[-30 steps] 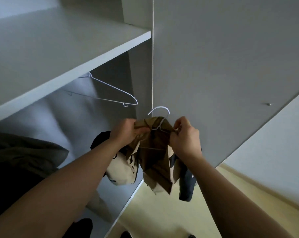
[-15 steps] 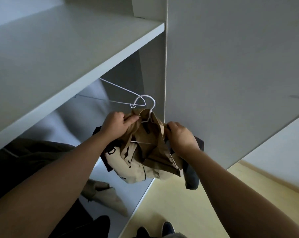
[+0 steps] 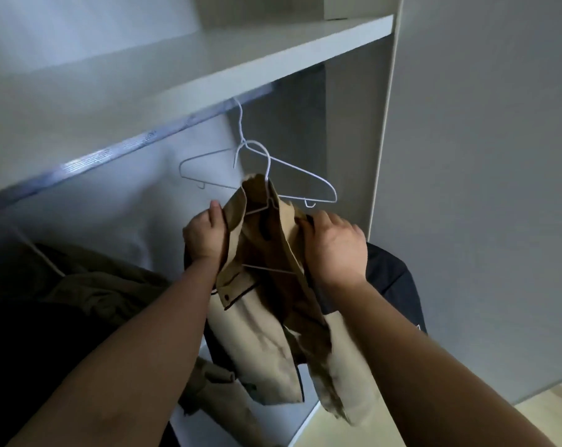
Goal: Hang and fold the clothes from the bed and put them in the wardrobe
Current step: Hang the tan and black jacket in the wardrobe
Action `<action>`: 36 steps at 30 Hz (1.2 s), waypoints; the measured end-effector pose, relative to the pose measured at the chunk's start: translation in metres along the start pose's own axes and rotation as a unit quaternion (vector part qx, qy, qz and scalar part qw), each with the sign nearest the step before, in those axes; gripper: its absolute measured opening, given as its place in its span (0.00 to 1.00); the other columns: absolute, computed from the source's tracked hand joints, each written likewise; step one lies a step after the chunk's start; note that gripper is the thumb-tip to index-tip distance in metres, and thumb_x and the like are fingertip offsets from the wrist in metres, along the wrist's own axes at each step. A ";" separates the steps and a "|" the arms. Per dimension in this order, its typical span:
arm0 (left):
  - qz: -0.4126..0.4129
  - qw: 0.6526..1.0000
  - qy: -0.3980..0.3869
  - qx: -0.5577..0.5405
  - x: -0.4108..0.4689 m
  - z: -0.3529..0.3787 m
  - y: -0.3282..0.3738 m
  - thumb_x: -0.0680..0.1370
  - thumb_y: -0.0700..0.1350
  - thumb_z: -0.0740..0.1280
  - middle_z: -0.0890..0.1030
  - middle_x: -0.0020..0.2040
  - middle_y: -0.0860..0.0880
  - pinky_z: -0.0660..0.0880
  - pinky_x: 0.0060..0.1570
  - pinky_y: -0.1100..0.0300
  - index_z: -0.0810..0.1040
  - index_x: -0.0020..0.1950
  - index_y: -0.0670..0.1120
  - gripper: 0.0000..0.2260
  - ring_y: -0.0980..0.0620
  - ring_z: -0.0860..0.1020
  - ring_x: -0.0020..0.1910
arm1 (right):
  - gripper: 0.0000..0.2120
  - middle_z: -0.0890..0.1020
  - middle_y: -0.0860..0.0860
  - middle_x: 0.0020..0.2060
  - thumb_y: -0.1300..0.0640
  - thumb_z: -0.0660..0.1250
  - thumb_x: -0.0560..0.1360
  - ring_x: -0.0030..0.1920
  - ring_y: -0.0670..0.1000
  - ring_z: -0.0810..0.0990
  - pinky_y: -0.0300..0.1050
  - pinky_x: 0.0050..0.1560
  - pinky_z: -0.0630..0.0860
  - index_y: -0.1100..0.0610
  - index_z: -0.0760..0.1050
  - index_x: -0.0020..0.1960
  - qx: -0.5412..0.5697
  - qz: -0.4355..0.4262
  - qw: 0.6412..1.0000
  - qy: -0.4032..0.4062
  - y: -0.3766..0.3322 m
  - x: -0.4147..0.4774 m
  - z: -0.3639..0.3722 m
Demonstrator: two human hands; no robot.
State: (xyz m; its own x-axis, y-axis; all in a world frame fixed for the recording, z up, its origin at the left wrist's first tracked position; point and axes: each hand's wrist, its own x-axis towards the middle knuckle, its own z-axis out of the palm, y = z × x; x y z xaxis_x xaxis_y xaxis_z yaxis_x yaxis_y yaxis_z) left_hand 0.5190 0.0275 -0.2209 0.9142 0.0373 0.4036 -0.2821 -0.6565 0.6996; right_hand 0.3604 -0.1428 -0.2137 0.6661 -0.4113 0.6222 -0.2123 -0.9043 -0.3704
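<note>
Head cam: left hand (image 3: 205,233) and right hand (image 3: 334,250) both clutch the tan jacket (image 3: 257,324) on its wire hanger (image 3: 268,166), beside an empty hanger (image 3: 302,173).

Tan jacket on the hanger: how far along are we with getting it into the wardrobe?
Done: the tan jacket is on its white wire hanger, and an olive garment is already inside at the left. In hand: the left hand and right hand grip the jacket's shoulders, its hook just below the rail, beside an empty hanger. Left: hook it onto the rail.
</note>
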 end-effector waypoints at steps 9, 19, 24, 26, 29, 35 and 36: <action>0.062 0.989 0.136 -0.017 0.072 -0.015 0.004 0.87 0.53 0.51 0.79 0.40 0.37 0.72 0.52 0.50 0.77 0.40 0.40 0.26 0.38 0.77 0.44 | 0.04 0.77 0.51 0.37 0.55 0.59 0.82 0.36 0.58 0.77 0.47 0.35 0.65 0.54 0.71 0.54 0.022 -0.069 0.990 0.117 -0.036 0.057 0.045; 0.110 0.987 0.115 -0.020 0.103 -0.031 -0.044 0.85 0.55 0.48 0.79 0.63 0.38 0.72 0.62 0.50 0.79 0.64 0.42 0.25 0.38 0.75 0.62 | 0.08 0.69 0.46 0.31 0.56 0.58 0.78 0.34 0.55 0.74 0.49 0.34 0.68 0.50 0.68 0.57 0.034 -0.116 0.981 0.153 -0.070 0.123 0.094; 0.163 0.972 0.129 -0.110 0.084 -0.004 -0.081 0.84 0.58 0.54 0.82 0.56 0.48 0.71 0.51 0.56 0.80 0.60 0.49 0.20 0.45 0.78 0.56 | 0.06 0.72 0.46 0.32 0.56 0.57 0.80 0.35 0.55 0.76 0.51 0.37 0.69 0.49 0.67 0.56 0.037 -0.120 0.978 0.166 -0.071 0.115 0.118; 0.187 0.964 0.125 -0.139 0.071 0.008 -0.094 0.81 0.63 0.56 0.81 0.57 0.51 0.74 0.53 0.54 0.79 0.63 0.51 0.22 0.49 0.79 0.56 | 0.02 0.73 0.47 0.33 0.56 0.57 0.81 0.36 0.55 0.76 0.50 0.36 0.68 0.49 0.65 0.50 0.034 -0.119 0.982 0.144 -0.067 0.110 0.124; 0.199 0.966 0.096 -0.135 0.066 0.019 -0.102 0.79 0.64 0.61 0.80 0.61 0.51 0.77 0.58 0.52 0.76 0.69 0.51 0.24 0.51 0.78 0.59 | 0.03 0.70 0.47 0.32 0.55 0.57 0.82 0.36 0.56 0.74 0.49 0.37 0.63 0.50 0.64 0.49 0.022 -0.128 0.981 0.141 -0.063 0.098 0.136; 0.250 0.948 0.163 -0.110 0.077 0.012 -0.082 0.81 0.46 0.64 0.83 0.48 0.50 0.71 0.44 0.59 0.82 0.57 0.48 0.09 0.48 0.80 0.47 | 0.02 0.67 0.45 0.31 0.54 0.57 0.81 0.36 0.55 0.71 0.50 0.40 0.61 0.51 0.64 0.49 0.020 -0.098 0.966 0.240 -0.061 0.099 0.127; 0.250 0.948 0.152 -0.125 0.080 0.008 -0.076 0.81 0.45 0.65 0.83 0.51 0.53 0.72 0.45 0.60 0.81 0.60 0.50 0.10 0.51 0.80 0.48 | 0.01 0.67 0.45 0.32 0.55 0.57 0.80 0.36 0.54 0.71 0.50 0.39 0.63 0.51 0.66 0.51 0.022 -0.089 0.967 0.239 -0.062 0.104 0.120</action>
State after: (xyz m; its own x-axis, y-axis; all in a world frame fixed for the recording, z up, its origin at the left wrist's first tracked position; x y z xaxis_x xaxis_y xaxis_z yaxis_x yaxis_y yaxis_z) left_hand 0.6160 0.0745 -0.2469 0.5324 0.0091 0.8464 -0.7527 -0.4525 0.4783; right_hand 0.5288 -0.1152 -0.2091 0.2800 -0.2650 0.9227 -0.0872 -0.9642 -0.2504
